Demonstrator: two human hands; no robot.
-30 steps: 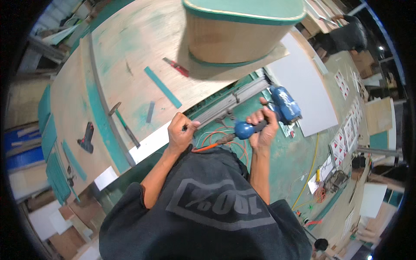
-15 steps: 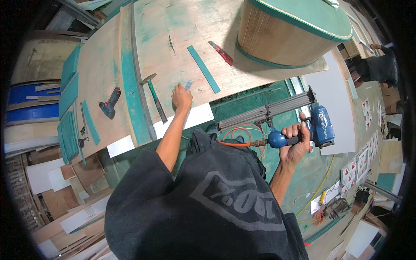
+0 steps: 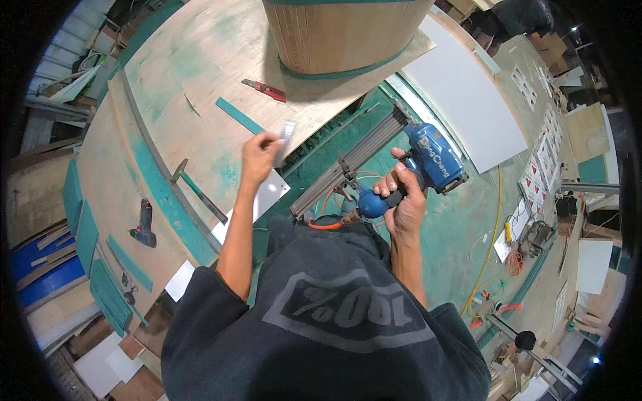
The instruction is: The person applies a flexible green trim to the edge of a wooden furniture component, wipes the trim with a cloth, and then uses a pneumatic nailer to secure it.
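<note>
My right hand (image 3: 405,197) is wrapped round the handle of a blue air nail gun (image 3: 435,160). Its long grey magazine (image 3: 358,157) slants down to the left, and an orange air hose (image 3: 326,226) joins the handle's end. Raised off the workbench, my left hand (image 3: 261,159) pinches a short silvery strip (image 3: 286,142), which looks like collated fasteners but is smeared by motion. Just beyond that hand lies a thin green strip (image 3: 239,115), partly covered by it. A red utility knife (image 3: 265,90) rests farther back on the wood.
A large rounded wooden piece with green edging (image 3: 348,40) stands on the workbench (image 3: 200,53). Left of my hand lie a hammer (image 3: 199,192), a cordless drill (image 3: 144,224) and green panels (image 3: 107,294). A white sheet (image 3: 468,93) lies at the right, near a yellow cable (image 3: 491,257).
My left hand has lifted off the bench with the silvery strip, moving toward the nail gun's magazine. The view has turned and shifted; my right hand still grips the gun.
</note>
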